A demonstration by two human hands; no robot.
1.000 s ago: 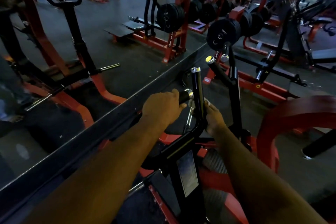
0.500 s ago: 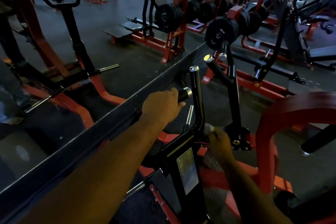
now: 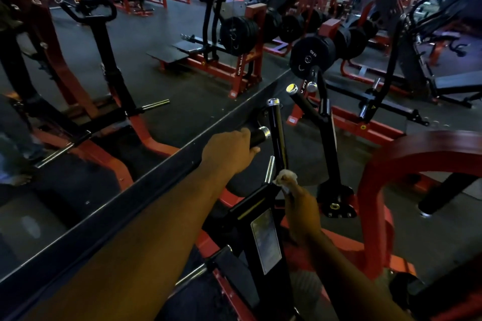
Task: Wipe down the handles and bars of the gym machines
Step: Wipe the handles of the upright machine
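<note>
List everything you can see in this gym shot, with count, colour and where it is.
Upright handle bar: one, black with a chrome cap, centre, just ahead of the hands.
Side grip: one, black with a chrome end, centre, held.
Second handle bar: one, black with a chrome cap, right of the first, apart from it.
Cloth: one, pale, at the foot of the upright handle bar.
Label plate: one, grey, on the black arm below centre.
Weight plates: several, black, on red racks behind.
Curved frame: one, red, right.
Mirror wall: one, left, reflecting machines.
Left hand: grips the side grip.
Right hand: holds the cloth against the bar's base.
</note>
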